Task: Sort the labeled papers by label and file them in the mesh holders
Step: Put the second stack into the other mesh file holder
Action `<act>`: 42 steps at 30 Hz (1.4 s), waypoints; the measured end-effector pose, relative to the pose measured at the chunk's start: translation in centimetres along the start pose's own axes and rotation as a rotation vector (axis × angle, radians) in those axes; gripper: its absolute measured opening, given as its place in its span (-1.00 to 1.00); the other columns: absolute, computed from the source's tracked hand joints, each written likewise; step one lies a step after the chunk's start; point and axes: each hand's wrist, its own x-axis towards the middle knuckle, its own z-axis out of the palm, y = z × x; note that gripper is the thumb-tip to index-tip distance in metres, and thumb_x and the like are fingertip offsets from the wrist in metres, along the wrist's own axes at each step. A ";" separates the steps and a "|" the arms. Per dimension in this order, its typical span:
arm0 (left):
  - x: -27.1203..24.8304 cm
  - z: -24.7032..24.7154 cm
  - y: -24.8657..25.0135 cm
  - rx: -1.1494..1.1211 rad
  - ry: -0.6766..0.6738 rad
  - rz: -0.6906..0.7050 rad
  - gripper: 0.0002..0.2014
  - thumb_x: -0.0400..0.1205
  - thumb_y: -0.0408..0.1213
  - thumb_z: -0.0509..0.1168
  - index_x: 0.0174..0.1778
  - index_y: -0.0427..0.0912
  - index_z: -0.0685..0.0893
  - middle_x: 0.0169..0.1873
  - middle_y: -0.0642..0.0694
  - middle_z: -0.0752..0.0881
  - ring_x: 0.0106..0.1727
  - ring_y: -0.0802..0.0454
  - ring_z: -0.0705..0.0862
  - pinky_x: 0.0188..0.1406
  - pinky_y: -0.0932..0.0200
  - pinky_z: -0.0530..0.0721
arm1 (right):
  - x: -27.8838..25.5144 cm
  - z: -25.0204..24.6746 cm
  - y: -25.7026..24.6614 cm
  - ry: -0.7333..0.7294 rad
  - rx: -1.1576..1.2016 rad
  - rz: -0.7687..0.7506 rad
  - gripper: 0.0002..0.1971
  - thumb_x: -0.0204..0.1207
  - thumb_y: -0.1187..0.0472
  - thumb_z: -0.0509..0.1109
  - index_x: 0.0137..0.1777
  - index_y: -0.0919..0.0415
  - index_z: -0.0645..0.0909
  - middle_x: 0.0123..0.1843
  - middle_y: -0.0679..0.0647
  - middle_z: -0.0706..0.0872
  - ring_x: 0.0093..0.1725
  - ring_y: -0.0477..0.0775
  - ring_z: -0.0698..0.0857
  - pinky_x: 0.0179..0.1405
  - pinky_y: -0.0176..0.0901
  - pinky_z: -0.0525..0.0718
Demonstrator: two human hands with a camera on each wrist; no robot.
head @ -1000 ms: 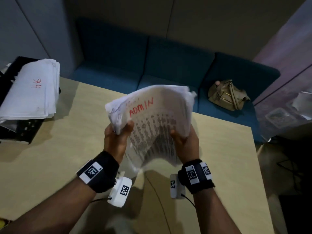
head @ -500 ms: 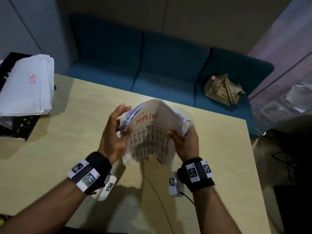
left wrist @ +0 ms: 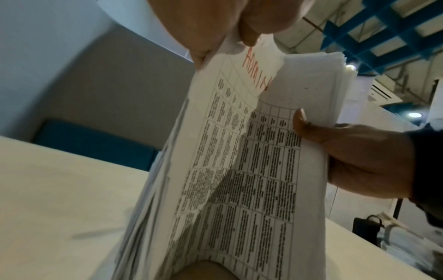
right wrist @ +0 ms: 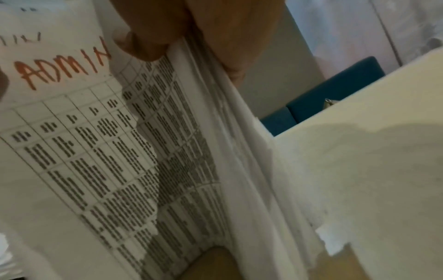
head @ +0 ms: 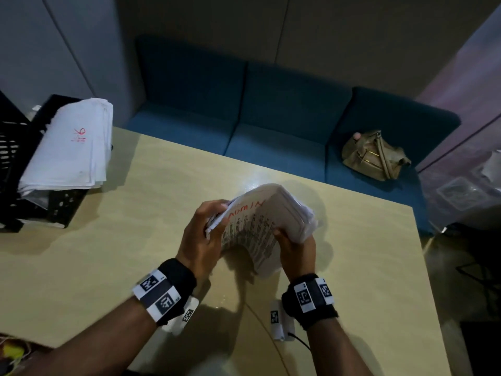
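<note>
A thick stack of printed papers, its top sheet marked ADMIN in red, stands on edge on the table between both hands. My left hand grips the stack's left top corner, fingers curled over the sheets. My right hand holds the right side, thumb on the printed face. In the left wrist view the papers show a torn top sheet, with the right thumb pressed on them. The right wrist view shows the ADMIN sheet close up. A black mesh holder at far left carries another white stack with red writing.
A blue sofa runs behind the table, with a tan handbag on its right seat. The table's right edge drops to a dark floor. Bare tabletop lies between the holder and my hands.
The stack has come down from mid-air onto the table and stands more upright. My left hand let go briefly, then closed again on the top left corner.
</note>
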 end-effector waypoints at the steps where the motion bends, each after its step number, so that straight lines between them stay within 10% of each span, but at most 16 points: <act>1: -0.1 -0.1 0.2 -0.024 0.017 -0.029 -0.67 0.66 0.06 0.22 0.31 0.29 0.31 0.29 0.29 0.50 0.27 0.19 0.61 -0.05 0.26 0.75 | 0.3 -0.2 0.1 0.002 -0.005 -0.006 -0.29 0.16 -0.27 0.43 0.27 0.14 0.60 0.04 -0.01 0.72 0.05 0.05 0.70 -0.03 -0.09 0.68; 6: -0.8 -0.4 0.3 -0.061 0.002 -0.240 -0.49 0.55 0.20 0.29 0.35 0.40 0.21 0.19 0.10 0.61 0.17 0.18 0.69 -0.09 0.26 0.77 | 0.9 -0.4 1.4 -0.094 -0.013 0.071 -0.47 0.26 0.01 0.53 0.27 0.06 0.58 0.05 -0.10 0.73 0.00 -0.31 0.68 -0.10 -0.47 0.66; 9: -0.7 -0.6 0.2 -0.024 0.019 -0.416 -0.74 0.58 -0.20 0.40 0.09 0.23 0.56 -0.11 0.23 0.74 0.03 0.11 0.74 -0.05 0.42 0.70 | 1.2 0.0 2.3 -0.212 -0.073 0.161 -0.51 0.27 -0.08 0.58 0.14 0.12 0.62 0.03 0.06 0.76 0.05 0.08 0.74 -0.06 -0.06 0.77; 13: -0.4 -2.1 1.4 -0.202 0.073 -0.594 -0.91 0.55 -0.26 0.44 -0.10 0.03 0.74 -0.22 -0.02 0.82 -0.05 -0.02 0.77 -0.10 0.46 0.67 | 2.6 -0.2 0.7 -0.242 0.004 0.166 -0.80 0.34 0.34 0.58 -0.16 0.13 0.62 -0.28 -0.14 0.74 -0.30 -0.31 0.73 -0.44 -0.53 0.62; 16: 0.0 -4.7 3.1 -0.265 0.123 -0.620 -0.70 0.37 -0.08 0.55 0.03 0.18 0.78 0.00 0.07 0.83 0.06 0.12 0.79 -0.02 0.29 0.72 | 3.3 0.3 -1.5 -0.361 0.053 0.126 -0.74 0.28 0.45 0.58 -0.17 0.11 0.65 -0.36 -0.19 0.82 -0.29 -0.32 0.76 -0.39 -0.50 0.65; 22: -1.3 -10.7 3.4 -0.232 0.263 -0.749 -0.09 0.49 -0.81 0.23 -0.41 0.61 0.67 -0.41 0.09 0.79 -0.25 0.34 0.74 -0.17 0.41 0.68 | 4.6 5.7 -7.8 -0.610 0.098 -0.020 -0.74 0.18 0.41 0.63 -0.16 0.15 0.75 -0.30 -0.14 0.85 -0.26 -0.16 0.81 -0.39 -0.43 0.68; 26: -0.9 -15.9 4.3 -0.211 0.452 -0.670 -0.28 0.51 -0.80 0.24 -0.45 0.27 0.79 -0.52 0.30 0.75 -0.45 0.41 0.69 -0.38 0.46 0.66 | 4.7 11.9 -11.5 -0.734 0.080 -0.101 -0.56 0.12 -0.06 0.70 -0.02 0.02 0.71 -0.15 -0.18 0.85 -0.15 -0.12 0.82 -0.29 -0.29 0.74; 29: -1.6 -21.3 4.2 -0.128 0.660 -0.574 -0.44 0.54 -0.71 0.30 -0.41 0.14 0.80 -0.50 0.13 0.78 -0.45 0.25 0.72 -0.33 0.11 0.69 | 4.1 17.3 -14.7 -0.828 0.098 -0.184 -0.36 0.09 -0.36 0.55 0.10 0.01 0.65 -0.01 -0.09 0.82 -0.08 -0.10 0.81 -0.23 -0.26 0.74; 33: -2.3 -28.1 4.5 -0.065 0.916 -0.436 -0.68 0.55 -0.56 0.35 -0.12 0.02 0.76 -0.20 0.24 0.83 -0.06 0.28 0.78 -0.11 0.33 0.73 | 3.2 25.2 -17.9 -0.845 0.086 -0.292 -0.75 0.43 0.11 0.52 0.09 0.04 0.62 -0.03 -0.21 0.79 -0.06 -0.24 0.76 -0.17 -0.42 0.65; 38: -3.2 -35.7 3.9 -0.066 1.165 -0.424 -0.57 0.60 -0.50 0.35 -0.16 0.28 0.75 -0.22 0.46 0.76 -0.10 0.49 0.71 -0.10 0.50 0.67 | 0.2 36.6 -21.4 -0.652 -0.058 -0.498 -0.54 0.44 0.27 0.48 0.34 0.11 0.52 0.21 -0.09 0.59 0.21 -0.10 0.60 0.25 -0.22 0.55; 40: -3.2 -39.4 4.0 -0.192 1.240 -0.330 -0.70 0.37 -0.35 0.60 -0.12 0.13 0.75 -0.28 0.32 0.78 -0.17 0.41 0.73 -0.08 0.45 0.69 | -1.3 40.2 -22.5 -0.649 -0.066 -0.560 -0.47 0.42 0.33 0.45 0.40 0.13 0.48 0.34 0.06 0.50 0.35 0.06 0.50 0.44 -0.11 0.44; 42: -3.5 -42.6 3.4 -0.141 1.297 -0.298 -0.27 -0.18 -0.10 0.77 -0.06 -0.03 0.74 -0.31 0.09 0.78 -0.25 0.24 0.76 -0.17 0.39 0.74 | -2.9 43.3 -23.5 -0.750 -0.041 -0.614 -0.45 0.43 0.35 0.43 0.44 0.12 0.47 0.40 0.09 0.47 0.42 0.05 0.45 0.46 -0.40 0.30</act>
